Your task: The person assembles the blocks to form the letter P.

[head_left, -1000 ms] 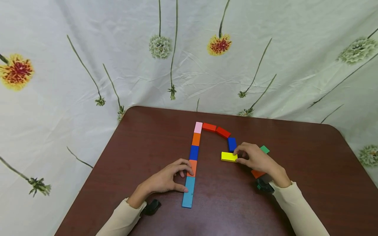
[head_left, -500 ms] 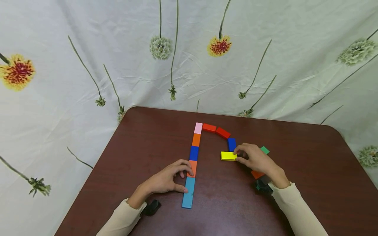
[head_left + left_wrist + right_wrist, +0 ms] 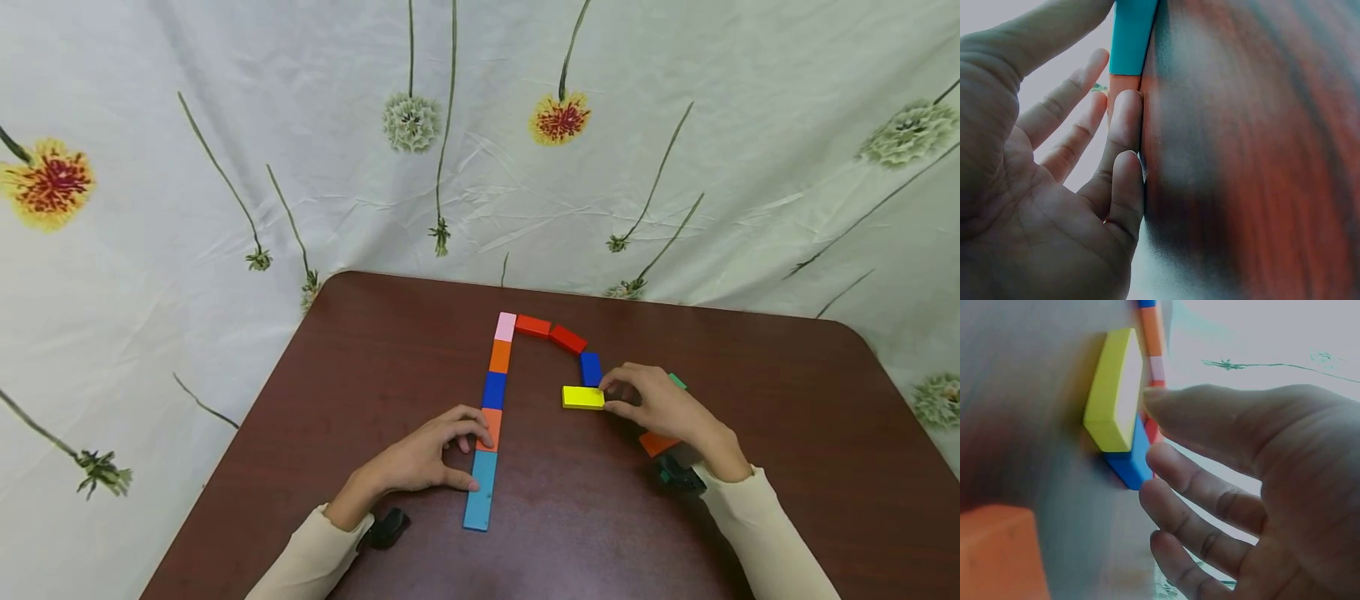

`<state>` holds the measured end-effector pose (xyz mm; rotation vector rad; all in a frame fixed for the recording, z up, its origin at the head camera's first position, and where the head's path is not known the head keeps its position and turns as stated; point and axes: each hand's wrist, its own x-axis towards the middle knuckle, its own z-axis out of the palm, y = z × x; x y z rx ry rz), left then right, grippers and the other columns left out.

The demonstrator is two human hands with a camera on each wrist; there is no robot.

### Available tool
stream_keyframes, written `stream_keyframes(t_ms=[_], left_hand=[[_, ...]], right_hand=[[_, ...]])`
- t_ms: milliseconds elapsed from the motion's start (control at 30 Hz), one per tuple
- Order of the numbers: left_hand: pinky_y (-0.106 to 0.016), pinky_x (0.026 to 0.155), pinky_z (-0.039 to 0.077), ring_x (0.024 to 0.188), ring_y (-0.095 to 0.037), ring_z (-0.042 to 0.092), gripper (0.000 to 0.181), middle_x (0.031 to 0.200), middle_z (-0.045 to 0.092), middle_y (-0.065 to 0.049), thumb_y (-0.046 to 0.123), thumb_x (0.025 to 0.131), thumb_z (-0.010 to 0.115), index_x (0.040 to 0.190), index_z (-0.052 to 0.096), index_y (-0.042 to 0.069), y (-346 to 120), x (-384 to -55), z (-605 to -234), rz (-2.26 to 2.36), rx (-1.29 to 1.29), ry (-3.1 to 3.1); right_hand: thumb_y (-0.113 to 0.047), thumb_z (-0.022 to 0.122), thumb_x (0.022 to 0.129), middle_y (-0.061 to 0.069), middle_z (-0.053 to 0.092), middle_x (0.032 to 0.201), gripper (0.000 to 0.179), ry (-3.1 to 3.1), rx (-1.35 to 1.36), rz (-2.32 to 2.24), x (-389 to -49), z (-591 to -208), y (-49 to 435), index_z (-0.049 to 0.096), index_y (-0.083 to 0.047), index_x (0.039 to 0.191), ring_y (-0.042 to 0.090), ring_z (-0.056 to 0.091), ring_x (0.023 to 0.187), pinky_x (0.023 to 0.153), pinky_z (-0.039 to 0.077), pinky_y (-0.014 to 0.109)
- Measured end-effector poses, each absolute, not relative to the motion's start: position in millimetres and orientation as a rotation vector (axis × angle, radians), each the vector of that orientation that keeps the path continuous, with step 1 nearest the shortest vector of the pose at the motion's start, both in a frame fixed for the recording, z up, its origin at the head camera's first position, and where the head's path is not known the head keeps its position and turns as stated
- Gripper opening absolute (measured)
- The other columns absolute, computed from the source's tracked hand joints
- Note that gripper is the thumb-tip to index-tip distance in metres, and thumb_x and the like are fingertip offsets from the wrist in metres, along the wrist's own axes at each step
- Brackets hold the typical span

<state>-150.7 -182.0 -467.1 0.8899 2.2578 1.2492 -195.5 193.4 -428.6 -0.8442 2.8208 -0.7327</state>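
Observation:
My left hand (image 3: 431,450) rests along a straight column of blocks. Its fingertips lie on an orange block (image 3: 487,423), its thumb on the long teal block (image 3: 480,504) at the near end; the left wrist view shows this teal block (image 3: 1132,37) above loosely bent fingers. My right hand (image 3: 660,404) is at the right end of a yellow block (image 3: 581,398), which lies flat below a blue block (image 3: 590,368). In the right wrist view, thumb and fingers are spread beside the yellow block (image 3: 1110,394) without gripping it.
The column continues with a blue block (image 3: 493,390), an orange block (image 3: 499,356) and a pink block (image 3: 506,327). Two red blocks (image 3: 567,339) curve from its top towards the right. An orange-red block (image 3: 657,443) and a partly hidden green block (image 3: 677,381) lie by the right forearm.
My right hand has eased off the yellow block and drawn slightly to the right, covering more of the green block. The left hand stays in place.

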Motion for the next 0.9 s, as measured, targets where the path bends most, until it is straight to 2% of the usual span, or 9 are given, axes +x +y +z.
stream_keyframes(t_ms=[267,567,667,800,900], left_hand=[[-0.026,0.088,0.045,0.101,-0.019,0.053,0.043,0.132,0.047,0.005,0.025,0.08,0.086,0.118,0.065,0.019,-180,-150,-466,1.239,0.893,2.259],[-0.027,0.088,0.046,0.101,-0.016,0.053,0.043,0.132,0.047,0.006,0.026,0.081,0.086,0.118,0.065,0.02,-180,-151,-466,1.225,0.884,2.276],[-0.027,0.088,0.045,0.1,-0.016,0.053,0.043,0.133,0.047,0.005,0.026,0.081,0.086,0.118,0.065,0.02,-180,-151,-466,1.229,0.891,2.274],[-0.027,0.088,0.045,0.1,-0.016,0.052,0.043,0.134,0.047,0.003,0.026,0.081,0.085,0.119,0.065,0.02,-181,-151,-466,1.228,0.891,2.269],[-0.027,0.088,0.045,0.1,-0.016,0.052,0.043,0.134,0.047,0.003,0.027,0.081,0.085,0.119,0.065,0.02,-181,-151,-466,1.225,0.886,2.271]], right_hand=[[-0.015,0.078,0.088,-0.002,0.068,0.099,0.023,2.734,-0.871,-0.826,-186,-423,211,0.069,-0.01,0.109,0.006,0.058,0.083,0.074,0.053,0.027],[-0.018,0.075,0.091,0.005,0.067,0.105,0.025,2.552,-0.864,-1.05,-175,-427,248,0.068,-0.011,0.114,0.01,0.058,0.089,0.078,0.051,0.024],[-0.016,0.074,0.092,0.005,0.066,0.103,0.024,2.493,-0.852,-1.093,-172,-430,260,0.068,-0.011,0.114,0.011,0.058,0.087,0.074,0.051,0.023],[-0.013,0.074,0.091,0.001,0.063,0.094,0.023,2.455,-0.855,-1.134,-167,-435,272,0.067,-0.011,0.113,0.01,0.055,0.08,0.063,0.048,0.024],[-0.01,0.074,0.09,0.002,0.061,0.092,0.024,2.455,-0.87,-1.166,-165,-439,277,0.067,-0.01,0.113,0.011,0.054,0.079,0.061,0.045,0.025]])
